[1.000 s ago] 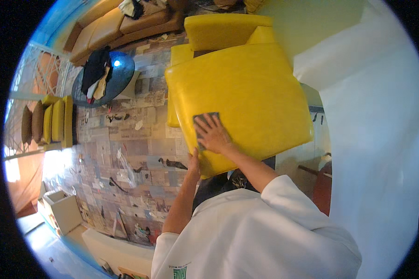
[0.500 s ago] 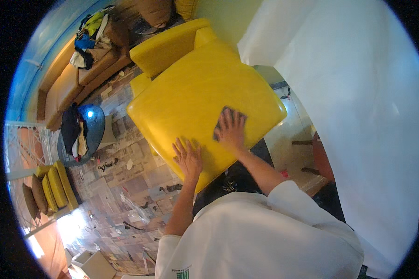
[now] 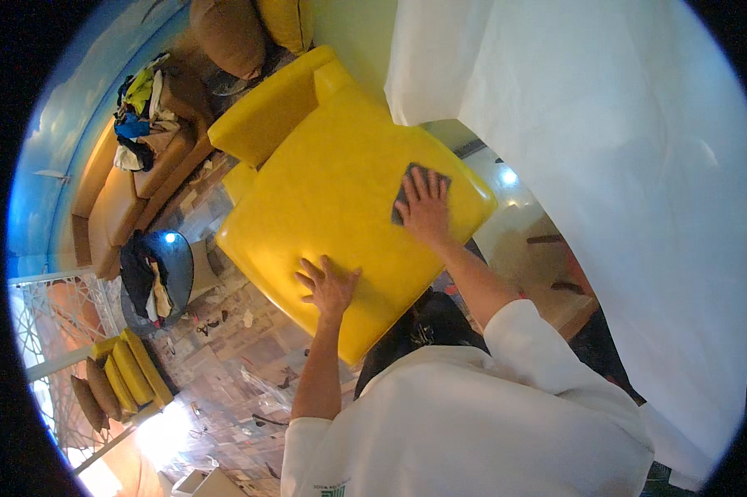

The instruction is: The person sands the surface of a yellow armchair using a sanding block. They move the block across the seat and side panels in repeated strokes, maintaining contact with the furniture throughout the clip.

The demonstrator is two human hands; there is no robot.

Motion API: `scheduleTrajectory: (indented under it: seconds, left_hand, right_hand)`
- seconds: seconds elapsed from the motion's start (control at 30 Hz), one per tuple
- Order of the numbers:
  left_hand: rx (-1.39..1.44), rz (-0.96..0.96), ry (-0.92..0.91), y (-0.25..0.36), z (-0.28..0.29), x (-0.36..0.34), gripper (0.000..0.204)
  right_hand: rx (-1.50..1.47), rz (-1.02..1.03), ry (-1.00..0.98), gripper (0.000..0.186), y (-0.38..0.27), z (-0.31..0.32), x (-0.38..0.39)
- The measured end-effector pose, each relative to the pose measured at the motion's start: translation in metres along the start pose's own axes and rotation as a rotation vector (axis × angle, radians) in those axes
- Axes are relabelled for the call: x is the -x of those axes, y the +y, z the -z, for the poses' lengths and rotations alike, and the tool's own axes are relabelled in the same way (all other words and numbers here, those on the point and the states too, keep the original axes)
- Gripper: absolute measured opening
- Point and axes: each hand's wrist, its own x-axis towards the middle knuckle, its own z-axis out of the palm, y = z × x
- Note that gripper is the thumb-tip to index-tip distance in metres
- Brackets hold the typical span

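Observation:
A yellow armchair (image 3: 332, 182), smooth and leather-like, faces me with its broad seat under both my hands. My right hand (image 3: 425, 217) presses a dark grey cloth or pad (image 3: 400, 210) against the seat's right part, keeping it under the palm and fingers. Edges of the pad show beside the fingers; the rest is covered. Toward the seat's near left, my left hand (image 3: 328, 288) is open, its fingers spread and touching the yellow surface, with nothing held.
White sheeting (image 3: 589, 166) hangs along the right side. A brown sofa (image 3: 129, 199) piled with clothes (image 3: 145, 116) stands far left. Nearer are a round dark table (image 3: 178, 269) bearing garments and a small yellow sofa (image 3: 129, 377). Scraps litter the patterned floor (image 3: 224, 356).
My right hand and the pad have shifted slightly right and away from me over the seat. The left hand stays near the same spot, its fingers more bent. The whole view has moved somewhat.

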Motion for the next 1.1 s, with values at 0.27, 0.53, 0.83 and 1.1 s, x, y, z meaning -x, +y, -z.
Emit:
scheduleTrajectory:
  seconds: [0.27,0.53,0.83,1.1]
  left_hand:
    - [-0.083,0.08,-0.142,0.016,0.016,-0.01,0.13]
    - [-0.148,0.078,-0.098,0.022,0.003,-0.004,0.135]
    - [-0.174,0.06,-0.12,0.011,-0.011,-0.009,0.136]
    - [-0.175,0.064,-0.126,0.01,-0.01,-0.008,0.135]
  right_hand:
    - [-0.029,0.269,-0.057,0.07,-0.066,-0.012,-0.03]
    - [-0.049,0.193,-0.009,0.07,0.006,-0.005,-0.058]
    - [-0.001,-0.227,0.115,0.066,0.09,0.0,-0.007]
    - [-0.035,-0.586,0.166,0.071,0.052,-0.013,0.069]
